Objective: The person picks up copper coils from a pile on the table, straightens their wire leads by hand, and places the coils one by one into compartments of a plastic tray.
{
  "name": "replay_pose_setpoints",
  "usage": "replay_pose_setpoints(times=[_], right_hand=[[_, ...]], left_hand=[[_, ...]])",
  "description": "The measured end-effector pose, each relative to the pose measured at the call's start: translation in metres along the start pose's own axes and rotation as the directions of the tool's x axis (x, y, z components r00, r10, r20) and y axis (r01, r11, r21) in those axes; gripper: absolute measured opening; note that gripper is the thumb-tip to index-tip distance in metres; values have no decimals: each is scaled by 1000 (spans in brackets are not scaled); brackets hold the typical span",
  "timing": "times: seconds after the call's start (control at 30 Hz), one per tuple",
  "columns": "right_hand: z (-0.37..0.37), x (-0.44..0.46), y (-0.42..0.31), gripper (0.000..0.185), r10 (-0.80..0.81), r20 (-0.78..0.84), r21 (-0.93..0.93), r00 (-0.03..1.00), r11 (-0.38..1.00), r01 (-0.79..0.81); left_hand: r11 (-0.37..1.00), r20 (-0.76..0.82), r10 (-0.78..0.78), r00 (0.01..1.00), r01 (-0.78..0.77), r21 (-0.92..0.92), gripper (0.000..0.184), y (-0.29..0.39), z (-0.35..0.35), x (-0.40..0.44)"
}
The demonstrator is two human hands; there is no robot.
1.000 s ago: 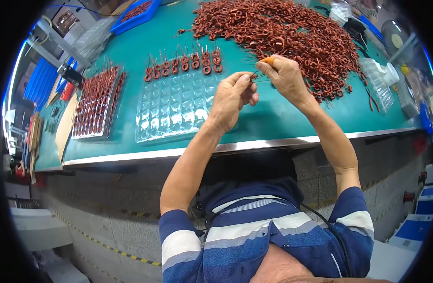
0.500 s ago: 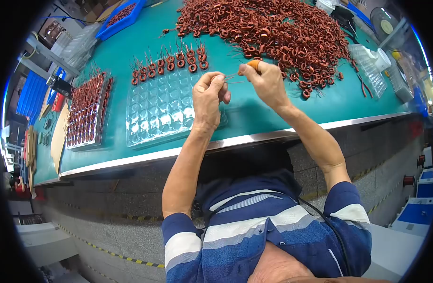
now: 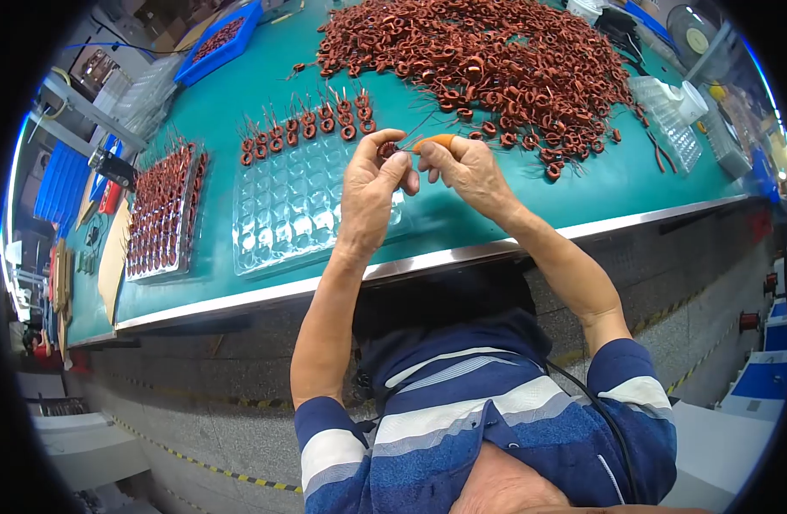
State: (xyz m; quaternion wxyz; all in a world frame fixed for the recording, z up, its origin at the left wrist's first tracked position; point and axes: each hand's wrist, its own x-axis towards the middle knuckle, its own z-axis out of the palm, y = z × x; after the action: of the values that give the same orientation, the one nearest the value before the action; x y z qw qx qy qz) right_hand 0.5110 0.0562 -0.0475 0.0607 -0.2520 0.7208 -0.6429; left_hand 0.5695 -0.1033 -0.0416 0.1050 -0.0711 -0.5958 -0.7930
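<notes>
My left hand [image 3: 372, 178] pinches a red-brown ring-shaped wire coil [image 3: 386, 151] between thumb and fingers, and its thin leads stick out to the upper right. Close beside it, my right hand [image 3: 471, 176] is closed, thumb against an index finger that wears an orange finger cot [image 3: 435, 141]. Its fingertips seem to grip a wire lead of the same coil, though the exact contact is too small to make out. Below and left of my hands lies a clear plastic tray [image 3: 282, 206] with round pockets. Rows of similar coils [image 3: 310, 122] stand along its far edge, leads up.
A large heap of coils [image 3: 496, 64] covers the back of the green table [image 3: 462, 227]. A second, filled tray [image 3: 162, 214] sits at left. Pliers [image 3: 661, 154] and clear trays [image 3: 672, 120] lie at right. A blue bin [image 3: 222, 43] stands at the back left.
My right hand has moved slightly left and down, closer to my left hand. The coil now shows in my left hand, which has turned a little.
</notes>
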Motion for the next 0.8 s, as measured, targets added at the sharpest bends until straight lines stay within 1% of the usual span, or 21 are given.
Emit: replay_pose_setpoints(times=[0.03, 0.07, 0.13, 0.17, 0.2, 0.23, 0.27, 0.3, 0.33, 0.37, 0.4, 0.43, 0.53, 0.57, 0.67, 0.7, 0.73, 0.77, 0.8], right_hand=[[5, 2, 6, 37, -78, -53, 21, 996, 997, 79], [6, -1, 6, 36, -131, -90, -52, 987, 991, 127], [10, -7, -8, 35, -240, -134, -190, 961, 958, 213], [11, -10, -20, 33, -188, -138, -118, 972, 978, 173], [11, -11, -18, 33, -66, -144, 56, 987, 996, 74], [8, -7, -14, 32, 50, -131, 224, 990, 974, -19], [5, -3, -11, 31, 152, -86, 381, 985, 918, -108], [6, -3, -8, 30, 219, -80, 407, 972, 898, -169], [5, -3, -7, 29, 211, -72, 348, 975, 921, -173], [5, -5, -5, 29, 211, -63, 292, 976, 939, -184], [8, -5, -5, 28, 194, -71, 289, 979, 943, -166], [10, -5, -6, 27, 180, -92, 280, 979, 948, -148], [6, -4, -3, 27, 196, 2, 326, 981, 927, -186], [5, -4, -3, 25, 218, 1, 374, 976, 905, -202], [6, -2, -9, 24, 255, 30, 422, 967, 873, -243], [6, -2, -12, 26, 266, 40, 422, 963, 869, -258], [8, -2, -13, 27, 269, 54, 465, 962, 845, -263], [8, -3, -15, 27, 269, 70, 507, 961, 820, -267], [8, -7, -17, 28, 196, 17, 465, 980, 867, -181]], left_hand=[[998, 16, 20, 1000, -21, 60, 23, -1, 3, 0], [992, 29, 42, 999, -45, 121, 23, -2, 4, -1], [929, -34, 89, 995, -71, 364, 21, 0, 5, 0], [873, -63, 112, 992, -68, 482, 21, 0, 4, -4], [868, -68, 121, 990, -72, 492, 20, 0, 4, -7], [862, -69, 137, 988, -85, 500, 20, 0, 7, -9], [854, -79, 165, 983, -102, 510, 19, 2, 9, -9], [831, -29, 215, 976, -168, 530, 20, -3, 5, -9], [887, -24, 136, 990, -111, 449, 21, -4, 0, -12], [926, 18, 40, 999, -44, 375, 21, 1, -4, -13], [953, 31, -80, 996, 67, 294, 23, 5, -10, -14], [970, 47, -163, 986, 151, 192, 27, 10, -12, -13], [928, 192, -334, 923, 286, 237, 32, 14, -24, -13], [927, 190, -307, 933, 248, 280, 32, 7, -25, -13], [931, 193, -114, 974, 37, 363, 31, 10, -13, -20], [929, 210, -135, 968, 50, 368, 31, 15, -12, -22], [948, 250, -106, 962, 22, 317, 30, 14, -15, -24], [969, 251, -91, 964, 27, 246, 30, 15, -15, -26], [984, 244, -76, 967, 33, 176, 29, 16, -13, -27]])
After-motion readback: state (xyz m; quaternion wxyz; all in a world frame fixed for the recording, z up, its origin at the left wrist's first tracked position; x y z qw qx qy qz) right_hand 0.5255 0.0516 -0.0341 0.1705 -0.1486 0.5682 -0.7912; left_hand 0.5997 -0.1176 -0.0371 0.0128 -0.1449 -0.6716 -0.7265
